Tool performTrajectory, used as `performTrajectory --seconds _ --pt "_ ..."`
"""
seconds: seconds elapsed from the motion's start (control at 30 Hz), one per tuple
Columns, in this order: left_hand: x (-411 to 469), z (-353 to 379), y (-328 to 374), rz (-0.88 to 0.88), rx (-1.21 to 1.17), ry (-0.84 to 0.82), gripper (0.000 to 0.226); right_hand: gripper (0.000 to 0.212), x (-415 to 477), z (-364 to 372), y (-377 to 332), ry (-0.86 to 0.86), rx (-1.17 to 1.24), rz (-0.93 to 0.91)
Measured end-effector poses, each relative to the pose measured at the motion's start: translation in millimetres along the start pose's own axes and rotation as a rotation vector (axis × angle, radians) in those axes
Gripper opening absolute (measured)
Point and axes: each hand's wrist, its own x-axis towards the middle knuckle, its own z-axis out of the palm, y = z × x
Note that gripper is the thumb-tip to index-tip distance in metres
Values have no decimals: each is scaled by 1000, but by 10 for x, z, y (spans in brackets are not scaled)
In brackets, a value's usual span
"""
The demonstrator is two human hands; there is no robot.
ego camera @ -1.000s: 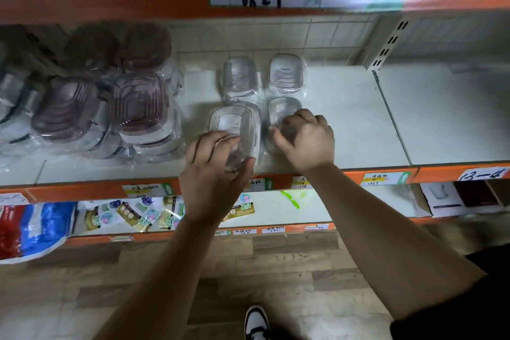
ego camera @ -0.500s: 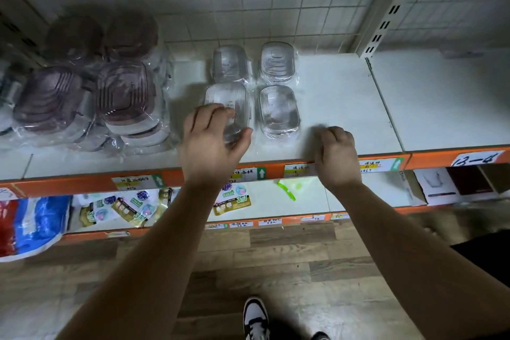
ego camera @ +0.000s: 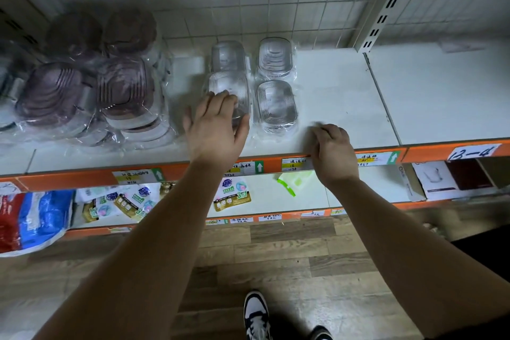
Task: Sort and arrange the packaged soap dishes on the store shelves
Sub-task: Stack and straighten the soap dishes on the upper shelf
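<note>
Four clear soap dishes in plastic wrap sit in a two-by-two block on the white shelf [ego camera: 345, 85]: back left [ego camera: 227, 55], back right [ego camera: 276, 55], front left [ego camera: 229, 84], front right [ego camera: 276, 102]. My left hand [ego camera: 215, 130] lies over the near end of the front left dish, with fingers spread and fingertips on its top. My right hand [ego camera: 334, 152] rests on the shelf's front edge, right of the front right dish; its fingers are curled and hold nothing. A pile of wrapped brown soap dishes [ego camera: 124, 88] fills the shelf's left part.
The shelf has an orange front rail [ego camera: 427, 150] with price tags. A slotted metal upright [ego camera: 386, 3] stands at the back right. The lower shelf holds detergent pouches [ego camera: 234, 193], a blue and red bag [ego camera: 27, 218] and a white box [ego camera: 433, 176]. My shoe [ego camera: 256, 315] is on the wood floor.
My left hand set the front left clear dish down on the shelf and spread its fingers. My right hand left the front right dish and drew back to the shelf's front edge.
</note>
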Motion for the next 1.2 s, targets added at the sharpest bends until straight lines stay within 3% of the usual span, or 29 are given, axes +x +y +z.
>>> performTrajectory --seconds 0.2,0.5,0.7,0.83,0.97,1.2 --pt "-163 -175 79 -11 83 -227 58 38 -175 -206 -109 -17 -2 -18" --pt "-1016 -989 227 -84 34 -84 55 38 -665 -954 -575 -46 12 -252" --pt "-1700 -1779 161 -248 63 -60 51 35 -1080 -1514 -1086 -72 127 -422" --pt "-2121 -2282 99 -352 51 -69 41 36 -1397 -1765 -1618 -120 199 -449" --pt "-2414 -2861 -163 -372 59 -16 55 41 -1634 -1934 -2321 -111 245 -532" --pt "-2654 -3898 -1250 -321 151 143 49 42 -1990 -1834 -3890 -65 361 -606"
